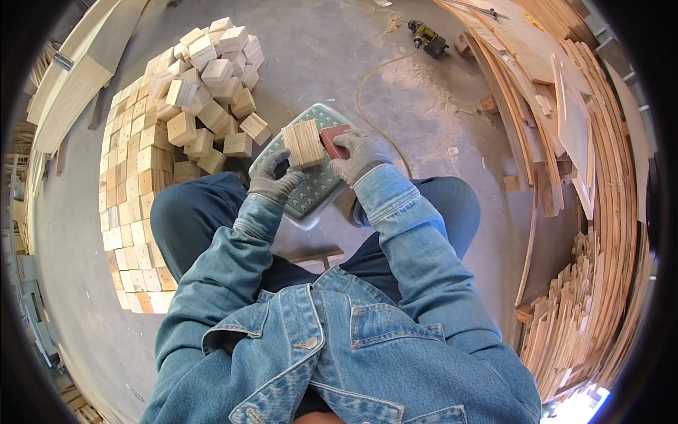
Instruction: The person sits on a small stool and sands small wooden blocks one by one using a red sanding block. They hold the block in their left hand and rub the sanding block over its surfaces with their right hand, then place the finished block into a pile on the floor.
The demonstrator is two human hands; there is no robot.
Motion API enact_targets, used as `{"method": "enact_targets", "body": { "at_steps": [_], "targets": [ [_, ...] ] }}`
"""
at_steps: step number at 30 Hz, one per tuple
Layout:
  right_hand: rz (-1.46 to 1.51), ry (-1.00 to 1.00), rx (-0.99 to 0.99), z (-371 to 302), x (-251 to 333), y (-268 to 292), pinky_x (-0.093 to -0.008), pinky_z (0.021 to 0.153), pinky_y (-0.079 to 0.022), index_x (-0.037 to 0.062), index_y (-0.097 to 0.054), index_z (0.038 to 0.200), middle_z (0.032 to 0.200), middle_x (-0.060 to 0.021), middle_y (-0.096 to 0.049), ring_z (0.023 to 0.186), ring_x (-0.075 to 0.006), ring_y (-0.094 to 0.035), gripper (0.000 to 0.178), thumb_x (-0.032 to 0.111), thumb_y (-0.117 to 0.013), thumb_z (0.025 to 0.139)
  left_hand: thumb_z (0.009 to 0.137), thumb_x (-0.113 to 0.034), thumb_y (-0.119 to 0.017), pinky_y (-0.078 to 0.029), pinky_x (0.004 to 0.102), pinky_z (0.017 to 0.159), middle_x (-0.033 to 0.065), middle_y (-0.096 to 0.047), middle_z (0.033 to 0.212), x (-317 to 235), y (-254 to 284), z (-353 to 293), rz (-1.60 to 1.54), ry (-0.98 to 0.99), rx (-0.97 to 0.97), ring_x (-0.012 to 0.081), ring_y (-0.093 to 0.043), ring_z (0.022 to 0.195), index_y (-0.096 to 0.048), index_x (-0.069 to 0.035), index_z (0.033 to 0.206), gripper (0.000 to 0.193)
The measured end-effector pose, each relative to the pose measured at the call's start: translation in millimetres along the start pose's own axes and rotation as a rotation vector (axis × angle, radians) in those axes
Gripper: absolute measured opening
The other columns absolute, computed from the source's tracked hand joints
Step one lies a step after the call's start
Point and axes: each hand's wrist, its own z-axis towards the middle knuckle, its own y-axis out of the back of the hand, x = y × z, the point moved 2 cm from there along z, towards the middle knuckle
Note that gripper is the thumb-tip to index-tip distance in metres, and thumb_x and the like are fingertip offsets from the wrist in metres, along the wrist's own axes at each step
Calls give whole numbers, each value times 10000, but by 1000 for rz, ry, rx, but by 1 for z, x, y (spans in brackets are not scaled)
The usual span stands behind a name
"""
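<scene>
A square block of layered plywood (302,143) rests on a green stool top (314,189) with a pale dotted pattern and white rim, between my knees. My left hand (274,177), in a grey glove, is at the block's lower left corner. Its thumb and fingers are apart and curved, with a dark gap between them; whether the fingertips touch the block is hard to tell. In the grey-gloved fingers of my right hand (362,154) is a reddish-brown sanding block (333,140), held close against the plywood block's right side.
Left of the stool stands a large stack of wooden blocks (134,205), with a loose heap of blocks (212,78) at its far end. A yellow and black power tool (427,39) lies ahead near sawdust, beside a hose (362,85). Planks and boards (565,127) line the right.
</scene>
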Motion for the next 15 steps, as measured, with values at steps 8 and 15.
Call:
{"method": "enact_targets", "body": {
  "at_steps": [8, 15],
  "targets": [
    [10, -55, 86, -8, 1, -9, -419, 1114, -519, 64, -757, 1301, 1359, -177, -704, 1273, -349, -664, 597, 313, -883, 775, 768, -107, -956, -598, 329, 977, 92, -724, 1200, -4, 6, -5, 67, -84, -45, 192, -710, 1056, -694, 13, 1305, 609],
    [70, -86, -5, -21, -6, -10, -431, 1152, -493, 30, -741, 1305, 1396, -203, -675, 1306, -364, -640, 620, 308, -880, 769, 545, -249, -1059, -545, 369, 1090, 119, -650, 1321, 8, 20, 1, 311, -195, -59, 226, -641, 1204, -498, -6, 1526, 1156]
  ]
}}
